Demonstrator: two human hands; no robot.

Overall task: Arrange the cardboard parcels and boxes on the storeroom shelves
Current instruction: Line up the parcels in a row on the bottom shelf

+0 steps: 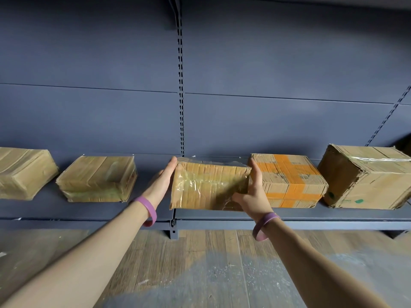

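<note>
Parcels (95,176) already sit along the dark shelf (266,215), four of them. A fifth, the taped parcel (209,185), is in the middle, just beside the orange-taped box (289,181). The left hand (163,183) presses flat on its side. The right hand (253,196) grips the other side. It looks almost placed.

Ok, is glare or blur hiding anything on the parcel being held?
Head view: tape glare streaks the front of the held parcel, edges readable; head view: the far-left parcel and floor look smeared; head view: wide-angle distortion leans the right upright.
</note>
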